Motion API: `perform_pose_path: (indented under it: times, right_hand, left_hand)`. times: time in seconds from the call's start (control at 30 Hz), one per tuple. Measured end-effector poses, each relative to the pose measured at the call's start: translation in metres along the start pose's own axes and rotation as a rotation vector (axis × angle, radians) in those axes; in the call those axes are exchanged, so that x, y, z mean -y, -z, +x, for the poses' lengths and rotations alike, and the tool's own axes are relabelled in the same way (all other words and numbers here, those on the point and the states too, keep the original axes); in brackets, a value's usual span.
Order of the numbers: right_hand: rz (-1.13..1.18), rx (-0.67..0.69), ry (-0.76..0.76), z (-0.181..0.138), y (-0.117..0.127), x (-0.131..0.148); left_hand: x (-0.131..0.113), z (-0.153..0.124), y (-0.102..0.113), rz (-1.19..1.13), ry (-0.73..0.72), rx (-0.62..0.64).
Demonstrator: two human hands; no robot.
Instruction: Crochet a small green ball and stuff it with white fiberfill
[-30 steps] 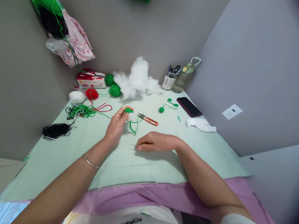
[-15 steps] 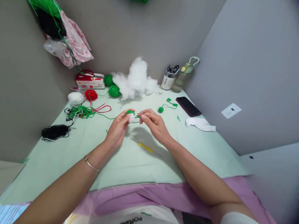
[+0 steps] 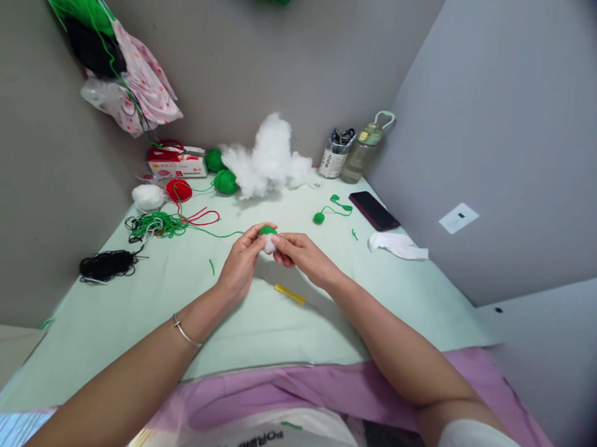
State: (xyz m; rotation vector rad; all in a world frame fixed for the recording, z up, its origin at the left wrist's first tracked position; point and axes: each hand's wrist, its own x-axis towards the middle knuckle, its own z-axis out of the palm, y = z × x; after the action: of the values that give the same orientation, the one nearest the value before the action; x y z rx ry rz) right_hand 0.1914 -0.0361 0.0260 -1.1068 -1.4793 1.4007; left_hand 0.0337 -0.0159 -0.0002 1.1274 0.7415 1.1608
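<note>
My left hand [image 3: 242, 259] is closed around a small green crocheted piece [image 3: 267, 230] with white stuffing [image 3: 269, 244] bulging from it. My right hand [image 3: 301, 254] meets it from the other side, its thumb pressed against the stuffing and its other fingers curled below. What else the right fingers hold is hidden. From the left hand a green strand [image 3: 218, 234] runs to a loose tangle of green yarn [image 3: 161, 224]. A crochet hook with a yellow handle [image 3: 289, 294] lies on the table just below the hands.
White stuffing [image 3: 269, 162] is heaped at the back beside green yarn balls [image 3: 225, 181]. Red scissors [image 3: 169, 151] rest on a box [image 3: 181, 166]. Black yarn [image 3: 107, 265] lies left. A bottle [image 3: 363, 153], pen cup [image 3: 333, 160], phone [image 3: 374, 211] and white cloth [image 3: 398, 245] stand or lie right.
My right hand has moved left and closed in on the stuffed piece; before, it pinched green yarn a little apart from it. The view has shifted slightly.
</note>
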Motion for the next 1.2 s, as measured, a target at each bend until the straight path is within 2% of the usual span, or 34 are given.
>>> perform_pose_path:
  times: [0.3, 0.57, 0.73, 0.93, 1.2]
  right_hand:
    - [-0.028, -0.149, -0.034, 0.004, -0.002, -0.007]
    - [-0.024, -0.227, -0.056, 0.006, -0.004, -0.011]
    - [-0.024, -0.268, -0.073, 0.007, -0.003, -0.015]
    - [-0.061, -0.303, -0.049, 0.008, -0.001, -0.017]
    - [-0.236, -0.275, 0.031, 0.002, -0.001, -0.008]
  left_hand:
    - [0.006, -0.001, 0.007, 0.239, -0.098, -0.052]
    - [-0.001, -0.004, 0.006, 0.399, -0.188, -0.024]
    - [-0.001, -0.005, 0.006, 0.401, -0.181, 0.017]
    - [0.007, -0.002, 0.010, 0.328, -0.107, 0.051]
    - [0.008, 0.005, 0.008, 0.264, -0.118, 0.005]
